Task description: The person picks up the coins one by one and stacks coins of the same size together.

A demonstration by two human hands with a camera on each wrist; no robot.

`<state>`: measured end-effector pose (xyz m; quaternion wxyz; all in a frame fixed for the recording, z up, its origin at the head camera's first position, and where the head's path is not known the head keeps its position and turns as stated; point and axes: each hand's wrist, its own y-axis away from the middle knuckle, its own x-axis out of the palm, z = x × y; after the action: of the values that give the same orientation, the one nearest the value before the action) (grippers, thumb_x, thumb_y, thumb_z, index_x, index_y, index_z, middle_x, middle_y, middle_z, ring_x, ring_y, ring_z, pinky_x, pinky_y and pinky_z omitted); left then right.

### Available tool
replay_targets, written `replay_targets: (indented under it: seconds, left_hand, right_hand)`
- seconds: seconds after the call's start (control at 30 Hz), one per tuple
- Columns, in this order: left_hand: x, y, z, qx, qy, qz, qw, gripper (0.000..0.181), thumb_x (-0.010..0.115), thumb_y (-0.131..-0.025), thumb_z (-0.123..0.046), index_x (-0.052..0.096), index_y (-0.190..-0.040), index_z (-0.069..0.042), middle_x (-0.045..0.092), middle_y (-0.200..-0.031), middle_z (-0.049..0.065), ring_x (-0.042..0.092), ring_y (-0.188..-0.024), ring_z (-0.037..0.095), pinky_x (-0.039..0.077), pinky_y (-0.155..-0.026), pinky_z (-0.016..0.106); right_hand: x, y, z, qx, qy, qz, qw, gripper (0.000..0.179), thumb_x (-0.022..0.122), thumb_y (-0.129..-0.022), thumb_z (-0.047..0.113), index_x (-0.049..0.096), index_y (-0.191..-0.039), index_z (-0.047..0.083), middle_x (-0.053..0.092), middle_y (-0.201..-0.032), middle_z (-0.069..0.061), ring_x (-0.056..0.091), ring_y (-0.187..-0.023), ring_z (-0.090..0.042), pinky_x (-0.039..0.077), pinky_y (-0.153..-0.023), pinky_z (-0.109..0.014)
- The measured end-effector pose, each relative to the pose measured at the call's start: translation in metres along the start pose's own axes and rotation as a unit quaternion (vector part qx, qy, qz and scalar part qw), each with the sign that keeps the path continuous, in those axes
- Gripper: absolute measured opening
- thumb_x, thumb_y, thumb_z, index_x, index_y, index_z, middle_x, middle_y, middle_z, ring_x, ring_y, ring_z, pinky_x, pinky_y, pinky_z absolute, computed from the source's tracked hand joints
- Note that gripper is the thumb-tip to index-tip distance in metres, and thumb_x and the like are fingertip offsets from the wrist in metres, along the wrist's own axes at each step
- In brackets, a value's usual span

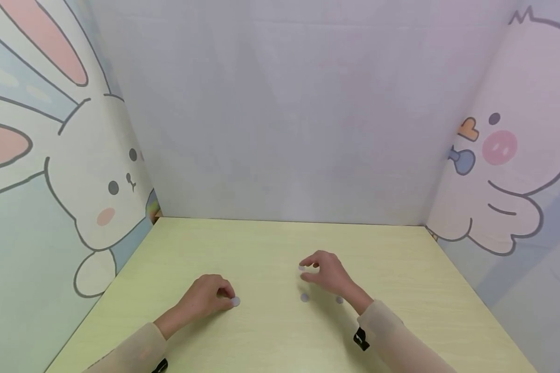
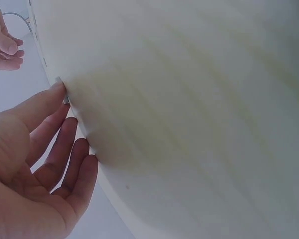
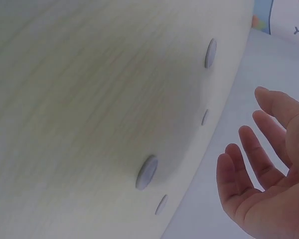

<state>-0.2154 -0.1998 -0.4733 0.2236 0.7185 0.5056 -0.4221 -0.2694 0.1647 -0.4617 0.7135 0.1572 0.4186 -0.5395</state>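
Observation:
My left hand [image 1: 207, 296] is low over the table, pinching a small white disc [image 1: 235, 301] between thumb and index finger. In the left wrist view that disc [image 2: 63, 90] shows edge-on at the fingertips, close to the tabletop, and the other fingers are bent beside it. My right hand [image 1: 327, 272] hovers above the table with thumb and fingers apart and nothing between them. One disc [image 1: 302, 268] appears by its fingertips in the head view. Two more discs, a middle one [image 1: 305, 297] and a right one [image 1: 339, 300], lie below that hand and wrist.
The pale yellow wooden table [image 1: 261, 342] is bounded by a plain grey-white back panel [image 1: 289, 119]. Side panels carry a cartoon rabbit [image 1: 93, 176] on the left and a cartoon chick [image 1: 522, 103] on the right. Several discs [image 3: 147, 172] lie flat, spaced apart, in the right wrist view.

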Motion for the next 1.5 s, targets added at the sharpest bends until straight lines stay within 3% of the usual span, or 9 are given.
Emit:
replay_targets:
  seconds: [0.37, 0.57, 0.8, 1.03, 1.5]
  left_hand:
    - [-0.001, 0.0, 0.001, -0.003, -0.005, 0.001, 1.0, 0.012, 0.089, -0.088, -0.03, 0.079, -0.088, -0.023, 0.067, -0.084, -0.015, 0.058, -0.079, 0.004, 0.049, -0.075, 0.028]
    - [-0.001, 0.001, 0.001, -0.004, -0.009, 0.0, 1.0, 0.012, 0.089, -0.087, -0.029, 0.079, -0.088, -0.023, 0.067, -0.084, -0.015, 0.058, -0.079, 0.005, 0.049, -0.075, 0.028]
    - [-0.001, 0.001, 0.002, -0.004, -0.004, 0.002, 1.0, 0.012, 0.089, -0.088, -0.031, 0.079, -0.088, -0.023, 0.068, -0.085, -0.015, 0.059, -0.079, 0.005, 0.049, -0.075, 0.028]
    - [-0.001, 0.001, 0.003, -0.006, -0.003, 0.002, 1.0, 0.013, 0.089, -0.088, -0.032, 0.079, -0.088, -0.023, 0.067, -0.085, -0.015, 0.059, -0.079, 0.005, 0.049, -0.075, 0.028]
    - [0.001, 0.0, 0.004, -0.014, -0.004, 0.003, 0.9999, 0.014, 0.09, -0.087, -0.033, 0.078, -0.087, -0.025, 0.066, -0.084, -0.016, 0.057, -0.079, 0.004, 0.049, -0.075, 0.028]
  right_hand:
    - [-0.003, 0.021, -0.011, -0.021, -0.002, 0.033, 0.9992, 0.03, 0.088, -0.087, 0.018, 0.082, -0.114, 0.009, 0.076, -0.108, -0.004, 0.068, -0.1, -0.03, 0.055, -0.084, -0.034]
    - [-0.001, 0.03, -0.015, -0.001, -0.009, 0.046, 0.9989, 0.031, 0.091, -0.084, 0.02, 0.082, -0.113, 0.012, 0.075, -0.107, 0.001, 0.067, -0.102, -0.025, 0.054, -0.086, -0.034]
    - [0.002, 0.035, -0.019, -0.02, 0.01, 0.061, 0.9979, 0.031, 0.091, -0.084, 0.021, 0.082, -0.112, 0.014, 0.074, -0.108, 0.006, 0.065, -0.101, -0.02, 0.052, -0.089, -0.035]
    - [0.004, 0.037, -0.017, -0.039, 0.015, 0.069, 0.9967, 0.027, 0.091, -0.082, 0.016, 0.083, -0.107, 0.011, 0.075, -0.103, 0.004, 0.063, -0.093, -0.016, 0.049, -0.081, -0.028]
    - [0.009, 0.037, -0.011, -0.024, 0.035, 0.058, 0.9974, 0.015, 0.092, -0.08, 0.013, 0.085, -0.092, 0.017, 0.069, -0.095, 0.008, 0.061, -0.089, -0.015, 0.046, -0.076, -0.027]
